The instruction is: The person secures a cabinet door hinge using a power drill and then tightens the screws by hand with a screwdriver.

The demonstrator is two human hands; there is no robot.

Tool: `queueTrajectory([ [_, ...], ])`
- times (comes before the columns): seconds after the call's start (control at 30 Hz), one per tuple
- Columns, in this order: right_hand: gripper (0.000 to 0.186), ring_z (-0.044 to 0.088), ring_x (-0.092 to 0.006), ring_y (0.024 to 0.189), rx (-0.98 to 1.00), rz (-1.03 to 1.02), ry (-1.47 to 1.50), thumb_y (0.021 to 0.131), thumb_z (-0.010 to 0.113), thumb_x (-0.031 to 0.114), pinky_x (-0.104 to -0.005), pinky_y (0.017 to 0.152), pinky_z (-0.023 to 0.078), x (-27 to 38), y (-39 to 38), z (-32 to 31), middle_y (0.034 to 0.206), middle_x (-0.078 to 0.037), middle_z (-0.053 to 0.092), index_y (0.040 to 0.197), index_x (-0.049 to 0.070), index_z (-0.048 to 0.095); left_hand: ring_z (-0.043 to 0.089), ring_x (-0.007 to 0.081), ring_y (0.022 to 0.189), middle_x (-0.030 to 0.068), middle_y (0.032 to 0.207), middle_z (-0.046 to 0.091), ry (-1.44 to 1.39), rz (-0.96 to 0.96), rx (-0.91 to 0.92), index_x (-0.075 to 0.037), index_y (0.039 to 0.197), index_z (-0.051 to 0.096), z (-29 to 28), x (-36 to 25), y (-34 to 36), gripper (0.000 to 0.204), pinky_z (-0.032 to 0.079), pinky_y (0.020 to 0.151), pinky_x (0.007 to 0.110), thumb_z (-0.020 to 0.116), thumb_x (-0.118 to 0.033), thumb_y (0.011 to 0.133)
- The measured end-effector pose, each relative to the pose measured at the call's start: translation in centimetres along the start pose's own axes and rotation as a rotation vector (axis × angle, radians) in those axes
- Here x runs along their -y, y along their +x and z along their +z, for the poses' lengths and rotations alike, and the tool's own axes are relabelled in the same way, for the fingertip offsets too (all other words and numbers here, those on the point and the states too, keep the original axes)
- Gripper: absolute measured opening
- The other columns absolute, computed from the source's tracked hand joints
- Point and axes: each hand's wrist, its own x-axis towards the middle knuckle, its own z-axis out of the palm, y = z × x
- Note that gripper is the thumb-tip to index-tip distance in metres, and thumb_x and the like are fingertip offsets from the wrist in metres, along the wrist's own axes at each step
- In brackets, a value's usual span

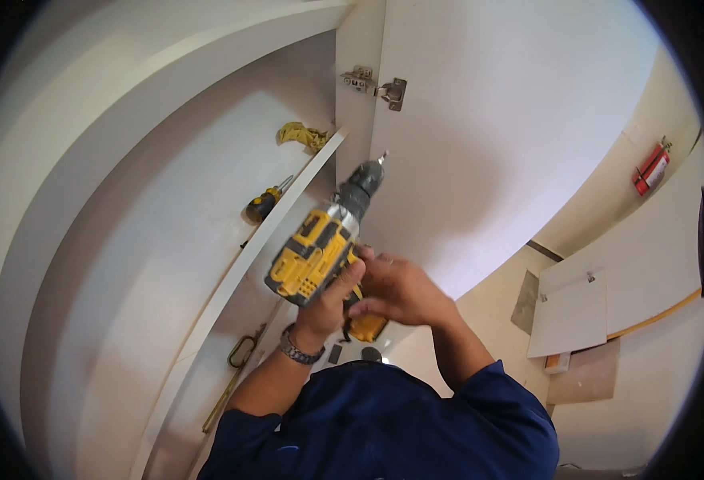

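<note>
My left hand (332,298), with a metal watch on its wrist, is wrapped round the yellow and black cordless drill (313,250). The drill is tilted, its black chuck (360,186) and bit (384,156) pointing up toward a white cabinet door (464,152). Against the drill's grip, my right hand (400,290) is curled with its thumb apart below the fingers; some fingertips are hidden behind the handle. Part of the yellow battery base (366,326) shows beneath that hand. Near the drill's tip, the open door hangs on a metal hinge (393,94) joined to the cabinet side.
On the left, a white shelf (240,268) carries a yellow-and-black screwdriver (264,205) and a crumpled yellow cloth or glove (304,136). Lower down lies a long brass-coloured tool with a looped handle (242,350). A red fire extinguisher (651,168) and white panels (568,316) are at right.
</note>
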Motion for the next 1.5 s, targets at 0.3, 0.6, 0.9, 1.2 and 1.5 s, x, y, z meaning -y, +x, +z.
queueTrajectory([
  [0.3,0.035,0.059,-0.0125,0.094,-0.420,0.190,0.986,0.093,0.066,0.031,-0.0286,0.084,0.049,0.0,5.5,-5.6,0.099,-0.004,0.067,0.114,0.002,0.062,0.059,0.0114,0.060,0.0060,0.090,0.066,0.203,0.164,-0.228,-0.004,0.103,0.061,7.5,-10.3,2.2,0.018,0.048,0.053,0.026,0.067,-0.013,0.089],
  [0.6,0.042,0.054,-0.0161,0.098,-0.506,0.164,1.546,0.100,0.050,0.037,-0.0346,0.089,0.044,-1.1,14.9,-5.7,0.111,-0.003,0.058,0.127,0.005,0.048,0.061,0.0115,0.060,0.0068,0.090,0.068,0.318,0.083,-0.337,-0.003,0.106,0.063,8.7,-11.6,6.7,0.022,0.050,0.053,0.026,0.068,-0.013,0.087],
  [0.9,0.039,0.049,-0.0189,0.105,-0.590,0.059,1.752,0.101,0.048,0.038,-0.0366,0.088,0.043,-1.5,17.8,-5.7,0.117,-0.005,0.049,0.123,0.006,0.047,0.059,0.0099,0.059,0.0031,0.082,0.067,0.299,0.118,-0.361,-0.003,0.103,0.065,9.0,-11.6,8.2,0.020,0.049,0.053,0.025,0.069,-0.010,0.085],
  [1.2,0.029,0.049,-0.0181,0.098,-0.658,0.085,1.788,0.101,0.049,0.034,-0.0376,0.085,0.045,-1.5,18.5,-5.8,0.105,-0.004,0.051,0.115,0.009,0.049,0.062,0.0116,0.062,0.0031,0.086,0.065,0.415,0.091,-0.398,-0.003,0.104,0.065,9.2,-12.1,8.9,0.020,0.052,0.056,0.026,0.070,-0.013,0.087],
  [1.5,0.030,0.050,-0.0220,0.105,-0.638,0.094,1.855,0.098,0.051,0.026,-0.0401,0.090,0.044,-2.2,18.2,-6.2,0.116,-0.007,0.053,0.119,0.005,0.048,0.061,0.0121,0.061,0.0029,0.082,0.064,0.331,0.126,-0.338,-0.003,0.104,0.065,8.5,-11.7,9.5,0.021,0.051,0.055,0.027,0.071,-0.009,0.085],
])
